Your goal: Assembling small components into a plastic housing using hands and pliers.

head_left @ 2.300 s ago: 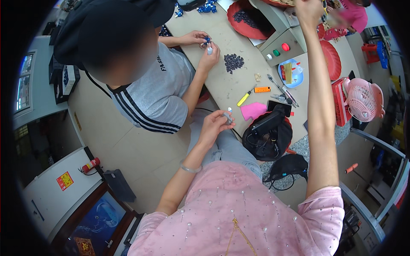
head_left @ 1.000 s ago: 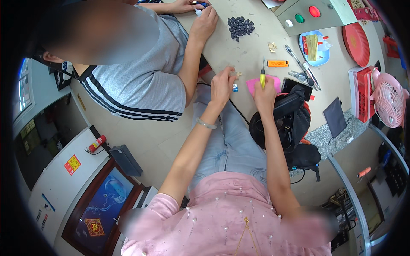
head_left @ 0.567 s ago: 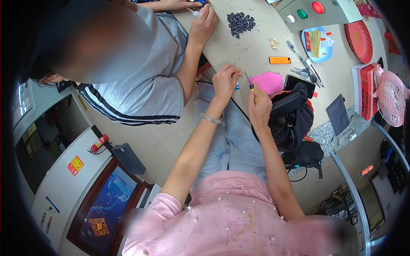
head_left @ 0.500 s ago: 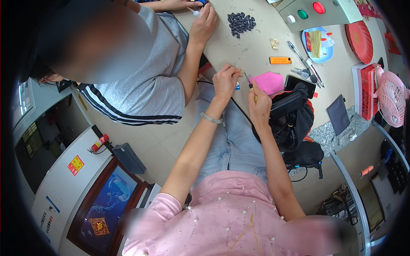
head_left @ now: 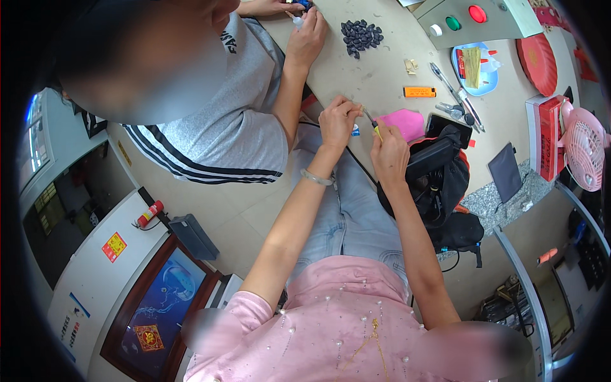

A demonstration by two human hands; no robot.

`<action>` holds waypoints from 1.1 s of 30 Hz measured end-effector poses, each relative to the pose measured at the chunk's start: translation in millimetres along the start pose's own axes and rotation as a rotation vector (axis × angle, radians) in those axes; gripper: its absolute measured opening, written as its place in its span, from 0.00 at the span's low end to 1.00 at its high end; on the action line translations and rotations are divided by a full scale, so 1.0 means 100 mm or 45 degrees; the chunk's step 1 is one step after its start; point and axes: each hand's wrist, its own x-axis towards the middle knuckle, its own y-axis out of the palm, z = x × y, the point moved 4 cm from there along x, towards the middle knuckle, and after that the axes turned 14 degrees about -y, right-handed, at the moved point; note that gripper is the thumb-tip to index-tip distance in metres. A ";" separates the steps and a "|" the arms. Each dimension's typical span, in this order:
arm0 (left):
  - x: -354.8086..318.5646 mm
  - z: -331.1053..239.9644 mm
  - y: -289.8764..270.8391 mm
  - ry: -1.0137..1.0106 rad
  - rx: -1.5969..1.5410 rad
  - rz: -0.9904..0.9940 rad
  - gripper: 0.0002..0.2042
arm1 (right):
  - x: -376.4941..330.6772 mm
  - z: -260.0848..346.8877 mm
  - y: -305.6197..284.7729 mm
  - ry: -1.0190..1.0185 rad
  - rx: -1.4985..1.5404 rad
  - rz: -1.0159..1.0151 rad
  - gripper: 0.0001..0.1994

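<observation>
My left hand (head_left: 337, 126) is closed over the table's near edge, fingertips pinching a tiny pale piece too small to name. A thin screwdriver-like tool (head_left: 375, 129), with a metal shaft and a yellow-and-dark handle, is gripped in my right hand (head_left: 390, 158). Its tip points up and left and meets, or nearly meets, the pale piece; I cannot tell which. Just beyond my right hand lies a flat pink piece (head_left: 406, 122). A black bag (head_left: 439, 181) with a red-orange edge sits right beside that hand, and a dark phone (head_left: 447, 126) lies behind it.
At left, a co-worker's hand (head_left: 307, 39) holds a small white-tipped item. Dark stones (head_left: 361, 37) are heaped on the table, with an orange box (head_left: 420, 91), pens (head_left: 447, 83), a blue tray (head_left: 487, 81) and a pink fan (head_left: 582, 146) to the right.
My right hand has turned slightly, and the tool's handle sits closer in the fingers. My left hand keeps its pinch. The co-worker's head and shoulder have shifted a little to the right.
</observation>
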 end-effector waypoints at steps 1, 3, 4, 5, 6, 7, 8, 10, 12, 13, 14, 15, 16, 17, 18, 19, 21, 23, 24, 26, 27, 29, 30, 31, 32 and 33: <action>0.00 0.00 0.00 0.013 0.011 0.004 0.05 | 0.02 0.00 -0.01 0.001 0.000 -0.001 0.14; 0.00 -0.01 0.00 0.026 0.022 0.007 0.05 | 0.07 0.01 -0.02 0.070 0.033 0.066 0.14; 0.01 0.00 0.00 -0.011 0.019 0.026 0.06 | 0.12 0.01 -0.04 0.070 0.032 0.065 0.14; 0.01 0.01 0.01 -0.047 0.016 0.045 0.06 | 0.17 0.04 -0.07 0.086 0.035 0.111 0.11; 0.01 0.01 0.01 -0.048 0.015 0.047 0.06 | 0.23 0.05 -0.09 0.102 0.038 0.156 0.09; 0.01 0.01 0.01 -0.047 0.005 0.055 0.06 | 0.28 0.03 -0.10 0.103 0.036 0.157 0.09; 0.01 0.01 0.02 -0.044 -0.005 0.063 0.06 | 0.34 0.02 -0.10 0.057 0.003 0.204 0.07; 0.01 0.02 0.03 -0.036 -0.014 0.072 0.06 | 0.43 -0.01 -0.12 0.012 -0.033 0.251 0.05; 0.03 0.02 0.02 -0.034 -0.024 0.073 0.06 | 0.51 -0.03 -0.11 -0.078 -0.067 0.377 0.05; 0.03 0.02 0.01 -0.006 0.006 0.066 0.06 | 0.51 -0.05 -0.12 -0.082 -0.069 0.381 0.05; 0.03 0.01 0.00 0.020 0.038 0.059 0.06 | 0.50 -0.05 -0.13 -0.125 -0.082 0.398 0.05; 0.04 0.01 0.00 0.015 0.037 0.056 0.06 | 0.49 -0.06 -0.12 -0.169 -0.095 0.416 0.05; 0.05 0.00 0.00 0.027 0.025 0.050 0.06 | 0.50 -0.08 -0.12 -0.173 -0.095 0.421 0.05; 0.05 -0.01 0.00 0.040 0.015 0.045 0.06 | 0.51 -0.07 -0.12 -0.258 -0.165 0.439 0.05; 0.04 -0.01 -0.01 0.034 0.016 0.044 0.06 | 0.51 -0.06 -0.12 -0.343 -0.234 0.455 0.05; 0.04 -0.01 0.00 0.023 0.013 0.059 0.06 | 0.53 -0.08 -0.13 -0.346 -0.232 0.460 0.05; 0.04 0.01 -0.01 0.009 0.014 0.068 0.06 | 0.61 -0.04 -0.18 -0.518 -0.315 0.513 0.05; 0.04 0.00 -0.02 0.050 0.012 0.052 0.05 | 0.69 -0.08 -0.22 -0.565 -0.333 0.572 0.07; 0.05 -0.01 -0.01 0.050 0.011 0.052 0.05 | 0.71 -0.10 -0.23 -0.607 -0.354 0.629 0.08; 0.05 -0.01 0.00 0.055 0.018 0.056 0.05 | 0.75 -0.12 -0.23 -0.649 -0.377 0.654 0.08; 0.05 -0.01 0.00 0.053 0.018 0.056 0.05 | 0.76 -0.13 -0.22 -0.692 -0.399 0.677 0.08; 0.06 0.00 0.01 0.048 0.024 0.066 0.04 | 0.79 -0.17 -0.21 -0.758 -0.396 0.691 0.08; 0.06 0.00 0.01 0.048 0.023 0.067 0.04 | 0.80 -0.18 -0.20 -0.825 -0.392 0.704 0.07; 0.06 0.00 0.02 0.052 0.032 0.073 0.04 | 0.83 -0.22 -0.20 -0.824 -0.393 0.705 0.07; 0.07 0.00 0.02 0.057 0.042 0.078 0.05 | 0.85 -0.22 -0.18 -0.880 -0.390 0.719 0.07; 0.07 -0.01 0.02 0.057 0.041 0.079 0.05 | 0.85 -0.23 -0.18 -0.936 -0.388 0.734 0.07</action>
